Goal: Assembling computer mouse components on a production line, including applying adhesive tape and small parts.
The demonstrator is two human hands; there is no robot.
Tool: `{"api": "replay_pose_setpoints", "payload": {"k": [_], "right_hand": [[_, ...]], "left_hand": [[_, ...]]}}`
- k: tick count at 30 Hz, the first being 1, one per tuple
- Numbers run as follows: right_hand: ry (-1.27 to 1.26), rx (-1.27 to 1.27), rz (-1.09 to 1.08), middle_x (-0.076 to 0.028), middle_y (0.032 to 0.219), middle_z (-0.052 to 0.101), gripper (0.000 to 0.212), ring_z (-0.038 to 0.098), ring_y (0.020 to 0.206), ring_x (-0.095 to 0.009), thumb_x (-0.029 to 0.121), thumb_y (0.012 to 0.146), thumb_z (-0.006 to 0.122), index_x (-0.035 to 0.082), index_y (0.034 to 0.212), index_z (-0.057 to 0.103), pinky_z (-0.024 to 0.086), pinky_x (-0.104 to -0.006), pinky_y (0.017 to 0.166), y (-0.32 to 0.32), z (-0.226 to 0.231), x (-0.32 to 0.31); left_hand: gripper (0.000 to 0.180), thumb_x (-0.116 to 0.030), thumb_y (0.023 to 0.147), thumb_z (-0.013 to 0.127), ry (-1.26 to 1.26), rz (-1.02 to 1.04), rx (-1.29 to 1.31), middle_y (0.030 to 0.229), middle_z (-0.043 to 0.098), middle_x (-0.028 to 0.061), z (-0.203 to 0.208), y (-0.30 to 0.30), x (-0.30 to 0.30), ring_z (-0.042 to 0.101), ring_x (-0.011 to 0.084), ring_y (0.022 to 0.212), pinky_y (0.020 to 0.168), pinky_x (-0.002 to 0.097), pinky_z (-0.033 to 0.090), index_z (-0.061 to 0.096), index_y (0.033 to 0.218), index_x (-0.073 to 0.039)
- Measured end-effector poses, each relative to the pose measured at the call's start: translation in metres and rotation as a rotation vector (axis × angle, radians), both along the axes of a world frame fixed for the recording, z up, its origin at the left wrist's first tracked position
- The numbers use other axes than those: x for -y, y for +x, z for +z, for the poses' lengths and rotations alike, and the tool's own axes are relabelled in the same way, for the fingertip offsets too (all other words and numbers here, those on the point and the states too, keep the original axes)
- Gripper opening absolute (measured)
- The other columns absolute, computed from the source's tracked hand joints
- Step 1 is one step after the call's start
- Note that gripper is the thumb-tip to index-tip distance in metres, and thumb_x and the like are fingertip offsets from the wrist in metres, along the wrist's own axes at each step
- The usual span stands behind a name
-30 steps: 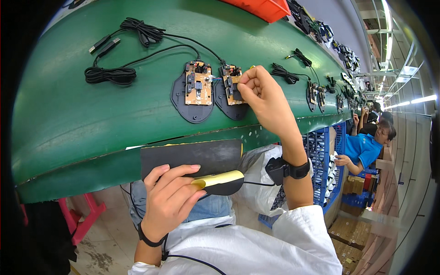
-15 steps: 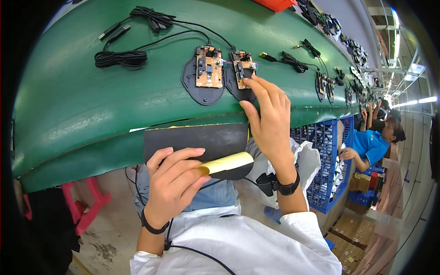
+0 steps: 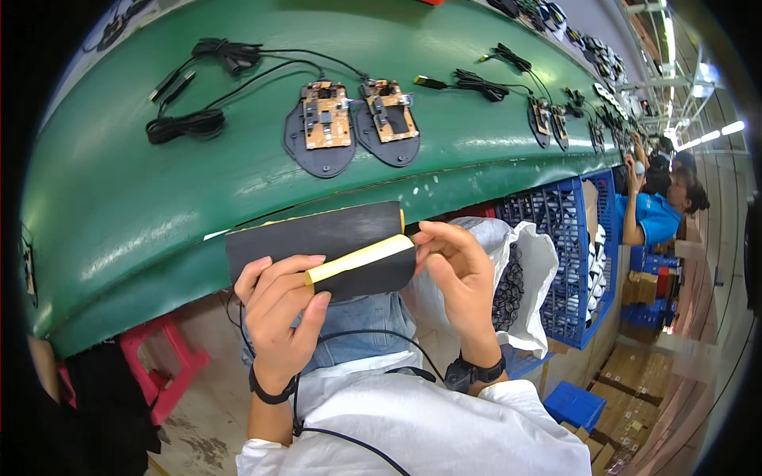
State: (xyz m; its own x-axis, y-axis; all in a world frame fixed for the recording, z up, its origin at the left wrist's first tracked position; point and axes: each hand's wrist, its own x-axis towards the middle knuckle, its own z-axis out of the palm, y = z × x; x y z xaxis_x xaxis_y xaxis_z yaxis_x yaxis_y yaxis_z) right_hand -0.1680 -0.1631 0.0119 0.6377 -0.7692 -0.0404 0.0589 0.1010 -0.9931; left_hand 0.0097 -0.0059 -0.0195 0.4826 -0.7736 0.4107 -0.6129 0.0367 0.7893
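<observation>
My left hand (image 3: 282, 305) grips a folded black sheet (image 3: 317, 234) with a yellow backing strip (image 3: 361, 258) curling along it, held over my lap at the bench's front edge. My right hand (image 3: 460, 274) is at the sheet's right end, its fingers bent and closed on that edge; the exact pinch is partly hidden. Beyond the sheet, two dark mouse bases lie side by side on the bench. The left one carries a tan circuit board (image 3: 327, 119). On the right one's circuit board (image 3: 385, 107) is a black square patch (image 3: 396, 120).
Coiled black cables (image 3: 186, 125) run from the boards across the green bench (image 3: 214, 174). More cabled boards (image 3: 541, 119) lie farther right. A white bag (image 3: 528, 293) of dark parts and a blue crate (image 3: 559, 262) stand at right. A pink stool (image 3: 171, 361) is lower left; a co-worker (image 3: 655, 218) sits beyond.
My right hand has left the right circuit board and come down to the sheet's right end. The black patch on that board is now uncovered. My view has shifted; the left hand still holds the sheet.
</observation>
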Motion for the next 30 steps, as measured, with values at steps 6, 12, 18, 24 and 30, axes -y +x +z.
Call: {"api": "replay_pose_setpoints", "payload": {"k": [6,12,18,24,30], "right_hand": [[0.128,-0.089,0.052,-0.004,0.109,0.068,0.045,0.064,0.095,-0.01,-0.004,0.095,0.071,0.0,0.139,0.064,0.053,-0.0249,0.085,-0.008,-0.006,-0.003],[-0.14,-0.189,0.091,-0.007,0.099,0.072,0.028,0.066,0.089,-0.011,-0.003,0.09,0.076,0.0,0.117,0.076,0.051,-0.0243,0.078,-0.011,-0.005,0.0],[-0.478,-0.179,0.069,-0.01,0.095,0.076,0.023,0.069,0.081,-0.018,-0.005,0.085,0.079,0.0,0.107,0.077,0.053,-0.0271,0.072,-0.006,-0.003,-0.002],[-0.735,-0.096,0.047,-0.014,0.092,0.077,0.023,0.071,0.077,-0.024,-0.009,0.081,0.081,0.0,0.101,0.074,0.055,-0.0326,0.071,0.006,-0.005,-0.007],[-0.911,-0.026,0.018,-0.011,0.095,0.074,0.028,0.067,0.073,-0.025,-0.009,0.077,0.081,0.003,0.102,0.075,0.051,-0.0327,0.063,0.004,-0.022,-0.008]], "left_hand": [[0.01,-0.007,0.083,0.076,0.024,0.019,0.019,0.099,0.076,0.0093,-0.004,0.0,-0.004,0.071,0.0231,0.105,0.108,0.0427,0.034,0.067,0.081,-0.005],[0.01,-0.01,0.083,0.078,0.025,0.022,0.054,0.101,0.076,0.007,-0.006,-0.001,-0.007,0.07,0.0205,0.106,0.109,0.0417,0.033,0.068,0.082,-0.006],[0.012,-0.009,0.081,0.078,0.059,0.012,0.009,0.092,0.074,0.0058,0.01,-0.001,-0.005,0.07,0.0218,0.108,0.109,0.0443,0.032,0.067,0.077,-0.006],[0.011,-0.008,0.085,0.075,0.039,0.059,-0.107,0.086,0.073,0.0057,0.01,0.0,-0.007,0.07,0.021,0.096,0.109,0.0443,0.034,0.068,0.078,-0.004],[0.01,-0.008,0.089,0.071,0.029,0.082,-0.161,0.084,0.073,0.0052,0.009,0.0,-0.008,0.068,0.0192,0.087,0.109,0.0436,0.034,0.071,0.082,-0.002]]}}
